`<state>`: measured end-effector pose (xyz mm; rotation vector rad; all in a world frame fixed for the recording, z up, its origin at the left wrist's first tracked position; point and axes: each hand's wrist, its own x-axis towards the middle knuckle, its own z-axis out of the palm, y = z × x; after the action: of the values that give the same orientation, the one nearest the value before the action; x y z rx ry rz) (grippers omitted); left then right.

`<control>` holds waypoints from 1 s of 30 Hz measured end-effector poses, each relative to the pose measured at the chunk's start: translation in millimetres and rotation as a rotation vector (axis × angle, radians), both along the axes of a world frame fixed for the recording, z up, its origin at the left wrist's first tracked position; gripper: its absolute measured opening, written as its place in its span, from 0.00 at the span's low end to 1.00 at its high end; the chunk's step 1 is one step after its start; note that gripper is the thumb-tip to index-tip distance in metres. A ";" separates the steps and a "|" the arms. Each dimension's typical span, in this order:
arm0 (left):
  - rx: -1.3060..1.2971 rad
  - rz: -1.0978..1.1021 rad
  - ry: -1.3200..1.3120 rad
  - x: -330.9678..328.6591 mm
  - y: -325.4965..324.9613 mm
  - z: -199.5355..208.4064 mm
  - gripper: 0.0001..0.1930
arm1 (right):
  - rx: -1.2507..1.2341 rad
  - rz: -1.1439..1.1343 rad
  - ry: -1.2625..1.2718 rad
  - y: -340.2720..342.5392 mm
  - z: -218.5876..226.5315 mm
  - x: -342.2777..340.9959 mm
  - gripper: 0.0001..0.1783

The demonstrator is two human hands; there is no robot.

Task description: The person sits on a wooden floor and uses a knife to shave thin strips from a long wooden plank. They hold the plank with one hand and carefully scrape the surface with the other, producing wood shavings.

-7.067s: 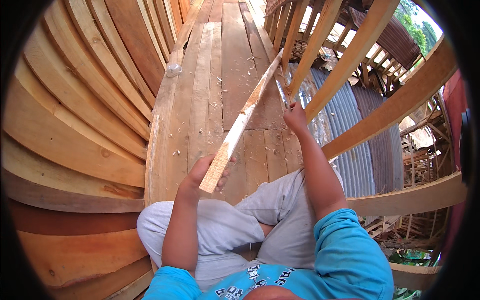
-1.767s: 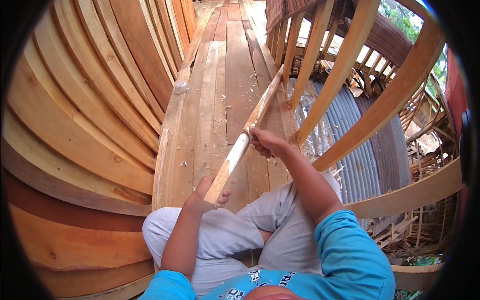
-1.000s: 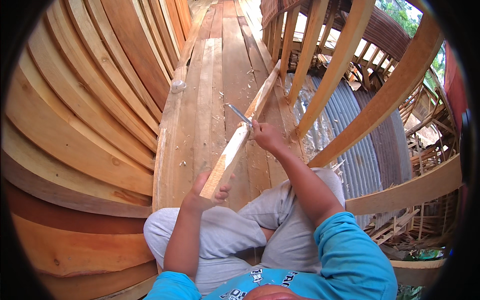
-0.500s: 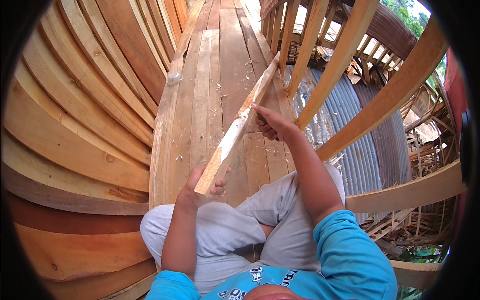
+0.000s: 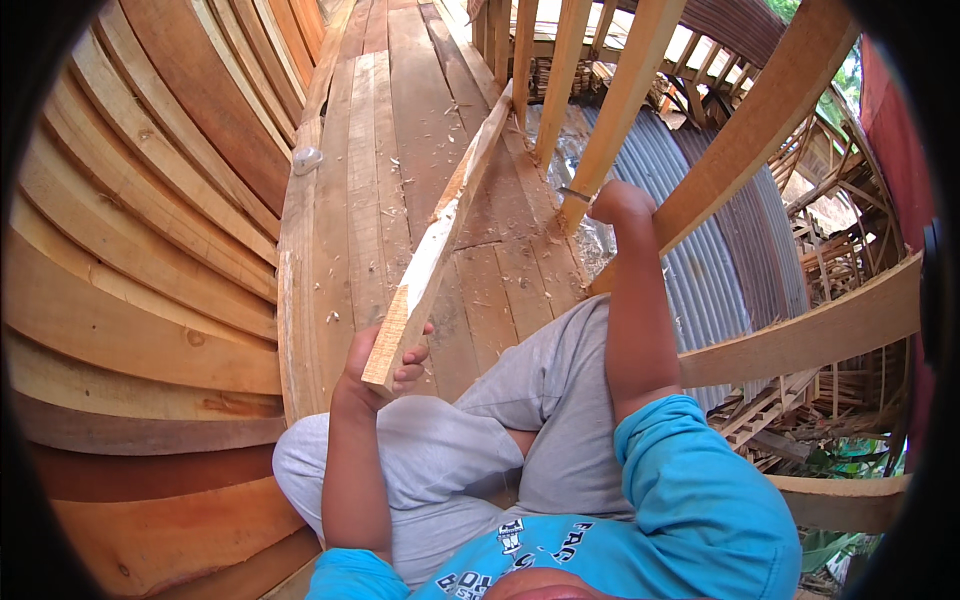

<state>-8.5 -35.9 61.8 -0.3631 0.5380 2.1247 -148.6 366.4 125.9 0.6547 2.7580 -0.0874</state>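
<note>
Gripping a shaved wooden stake (image 5: 433,245), eight o'clock to twelve, by its near end in the left hand (image 5: 359,363), with palm hidden. Hard to tell whether touching the railing slat (image 5: 526,50) at the tip. Holding a knife (image 5: 574,194) at two o'clock in the closed right hand (image 5: 625,203), with handle hidden.

- The head view looks down and forward from the wearer's head, along the plank floor (image 5: 350,230) toward its far end.
- Nearest is the blue shirt (image 5: 650,550); left hand (image 5: 361,355) and right hand (image 5: 622,203) are farther off.
- Its wide fisheye takes in the floor's left and right edges.
</note>
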 end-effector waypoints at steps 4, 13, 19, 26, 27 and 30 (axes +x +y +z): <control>0.009 -0.005 -0.005 0.7 -2.6 -1.6 0.24 | 0.014 0.024 0.053 -3.0 -15.5 -5.6 0.20; -0.006 -0.029 0.003 -1.5 2.5 -1.4 0.24 | -0.112 0.514 0.135 -14.8 -115.0 -33.9 0.09; -0.037 0.011 -0.012 1.5 -4.6 -4.8 0.24 | -0.129 0.529 -0.103 -59.1 -151.4 -45.3 0.15; -0.078 0.001 -0.007 0.3 2.3 -0.2 0.25 | -0.214 -0.041 0.468 -30.7 -173.7 -61.1 0.16; -0.086 -0.002 -0.007 -0.1 3.2 1.2 0.25 | -0.174 0.040 0.502 -36.8 -179.0 -63.9 0.17; -0.066 -0.024 0.043 -0.6 0.8 3.7 0.23 | -0.156 0.199 0.603 -47.0 -193.6 -71.2 0.18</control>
<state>-9.1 -35.1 65.5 -0.3470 0.6350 2.0997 -219.9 319.3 -67.7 0.3461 3.3230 -0.5292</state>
